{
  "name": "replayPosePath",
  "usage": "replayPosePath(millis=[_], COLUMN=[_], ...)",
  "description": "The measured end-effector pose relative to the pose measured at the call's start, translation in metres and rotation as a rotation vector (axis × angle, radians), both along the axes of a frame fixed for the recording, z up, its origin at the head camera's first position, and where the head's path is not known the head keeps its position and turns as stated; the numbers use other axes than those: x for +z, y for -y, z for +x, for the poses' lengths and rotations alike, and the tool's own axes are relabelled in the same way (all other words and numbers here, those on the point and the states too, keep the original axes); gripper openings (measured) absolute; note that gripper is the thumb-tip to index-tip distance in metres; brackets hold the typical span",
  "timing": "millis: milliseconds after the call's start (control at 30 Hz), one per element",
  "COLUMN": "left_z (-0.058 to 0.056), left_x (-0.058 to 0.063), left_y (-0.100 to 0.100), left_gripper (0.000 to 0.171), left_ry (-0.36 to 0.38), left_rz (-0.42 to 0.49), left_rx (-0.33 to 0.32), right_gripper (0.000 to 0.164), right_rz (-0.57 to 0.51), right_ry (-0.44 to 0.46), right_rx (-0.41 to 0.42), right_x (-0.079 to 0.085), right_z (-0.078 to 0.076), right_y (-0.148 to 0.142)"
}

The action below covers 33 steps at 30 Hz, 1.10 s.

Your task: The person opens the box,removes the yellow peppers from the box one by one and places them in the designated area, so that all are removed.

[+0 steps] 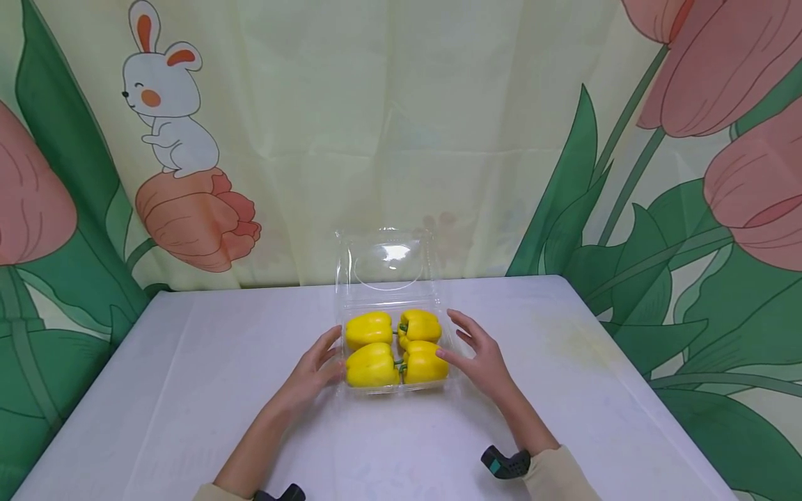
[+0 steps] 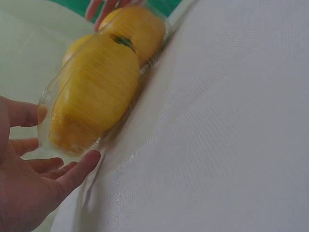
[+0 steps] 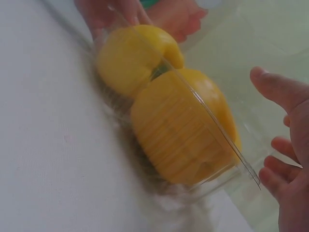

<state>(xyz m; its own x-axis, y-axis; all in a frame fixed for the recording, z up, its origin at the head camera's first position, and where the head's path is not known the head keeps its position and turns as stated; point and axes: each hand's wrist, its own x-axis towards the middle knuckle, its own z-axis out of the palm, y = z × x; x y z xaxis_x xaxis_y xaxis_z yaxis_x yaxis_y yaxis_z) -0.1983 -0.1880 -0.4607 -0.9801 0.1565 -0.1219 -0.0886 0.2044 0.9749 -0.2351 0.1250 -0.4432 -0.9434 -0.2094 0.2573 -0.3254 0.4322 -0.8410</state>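
Several yellow bell peppers (image 1: 372, 365) lie in two rows inside a clear plastic clamshell box (image 1: 395, 390). Its see-through lid (image 1: 388, 268) stands raised at the back. At the box's left side is my left hand (image 1: 316, 365), its fingers spread along the wall; in the left wrist view the fingertips (image 2: 91, 157) reach the box's end and seem to touch it. My right hand (image 1: 482, 358) is held by the right side with the thumb over the rim. From the right wrist view, its spread fingers (image 3: 280, 176) appear slightly apart from the box wall.
A white cloth covers the table (image 1: 207, 390). Behind it hangs a pale curtain (image 1: 351, 139) printed with tulips, leaves and a rabbit. Black devices (image 1: 506, 463) are strapped at both wrists.
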Motion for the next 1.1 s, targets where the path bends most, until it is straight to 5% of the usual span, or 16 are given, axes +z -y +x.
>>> replayPosePath(millis=[1100], left_z=[0.002], left_x=[-0.001], left_y=[-0.003], left_gripper=[0.068], left_ry=[0.044], left_rz=[0.042], left_rx=[0.038], right_gripper=[0.066], right_rz=[0.001], right_ry=[0.028], right_rx=[0.049], right_x=[0.010], right_z=[-0.012], right_y=[0.009])
